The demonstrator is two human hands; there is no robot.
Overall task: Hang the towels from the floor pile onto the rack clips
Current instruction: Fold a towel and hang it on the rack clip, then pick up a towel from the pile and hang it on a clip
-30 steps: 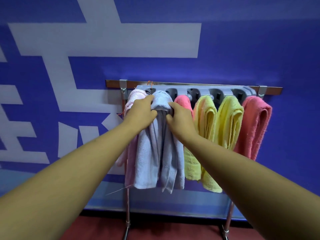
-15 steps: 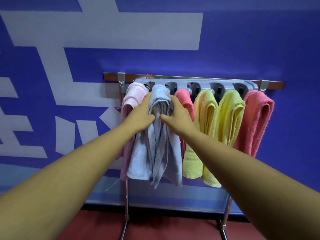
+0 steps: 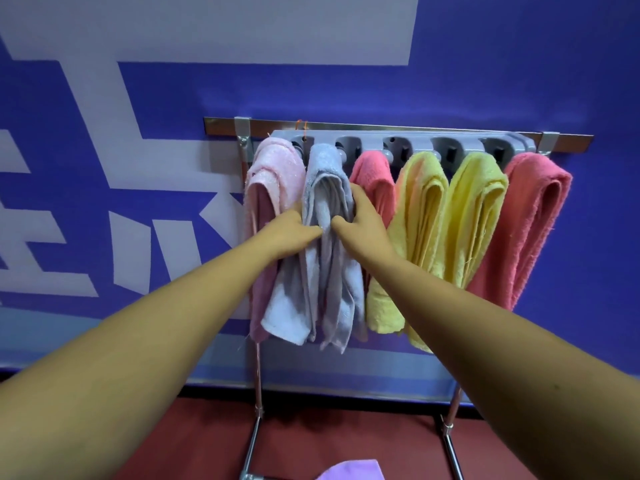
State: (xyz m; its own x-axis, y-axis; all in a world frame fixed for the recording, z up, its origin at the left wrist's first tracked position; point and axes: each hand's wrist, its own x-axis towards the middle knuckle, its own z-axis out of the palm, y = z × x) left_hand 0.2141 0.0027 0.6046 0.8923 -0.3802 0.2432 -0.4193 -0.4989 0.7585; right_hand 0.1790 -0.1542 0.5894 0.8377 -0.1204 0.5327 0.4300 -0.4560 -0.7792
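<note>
Wall: a blue wall (image 3: 485, 81) painted with large white shapes is seen behind everything; a paler band runs along its foot.
Floor: a dark red floor (image 3: 346, 441) is seen at 6 o'clock, under the rack legs.
Rack: a metal rail (image 3: 381, 128) is carried on chrome legs, with a grey clip strip (image 3: 419, 142) fixed along it.
Grey-blue towel (image 3: 325, 289): hung below the strip, with the pale pink towel (image 3: 273, 168) at its 9 o'clock.
Toward 3 o'clock: inner coral towel (image 3: 374, 174), first yellow towel (image 3: 419, 209), second yellow towel (image 3: 474, 209), outer coral towel (image 3: 533, 220).
Left hand (image 3: 287, 233): curled round the grey-blue towel's left folds.
Right hand (image 3: 360, 223): wrapped round its right edge, thumb in front.
Lilac cloth (image 3: 349, 471): on the floor at 6 o'clock, cut off by the frame edge.
</note>
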